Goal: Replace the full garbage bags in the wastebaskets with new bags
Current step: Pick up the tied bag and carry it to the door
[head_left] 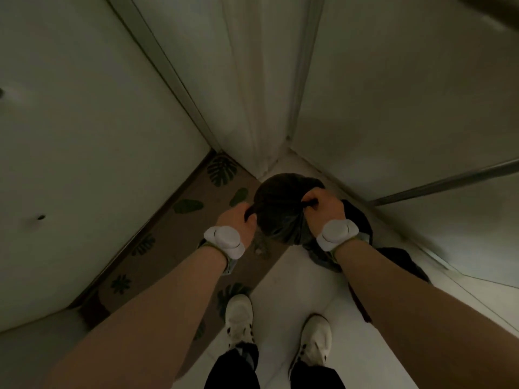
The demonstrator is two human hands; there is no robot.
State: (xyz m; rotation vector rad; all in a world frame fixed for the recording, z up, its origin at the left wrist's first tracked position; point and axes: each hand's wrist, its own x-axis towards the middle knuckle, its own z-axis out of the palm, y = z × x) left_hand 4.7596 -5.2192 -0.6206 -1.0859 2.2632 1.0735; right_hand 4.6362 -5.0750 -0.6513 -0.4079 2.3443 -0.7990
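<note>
Just below the middle of the frame both hands hold a dark bag [276,203]. The bag bulges round at its top and its thin plastic is gathered into folds lower down, where it turns greyer. It hangs above the place where the mat meets the pale floor [295,290], near the corner of the room.

The left hand [238,220] is at the bag's left side. Its grip is closed, with the fingers curled round a dark fold of the plastic. The right hand [324,206] is at the bag's upper right. Its grip is also closed, the fingers bent over and pinching a bunched piece of the bag. The two hands are near each other, with the bag between them. Each wrist carries a white band [224,241], and both bare forearms reach in from the lower corners.

Under and behind the right forearm lies a dark shape [398,259] on the floor. The light is too dim to tell what it is.

A brown mat [179,234] printed with green leaves runs along the wall at left of centre. A pale curtain [261,94] hangs down in the upper middle and ends just above the bag. A metal rail [449,181] crosses the right side. At the bottom two white shoes [238,315] stand on the floor, the left one touching the mat's edge, with dark trouser legs above them.
</note>
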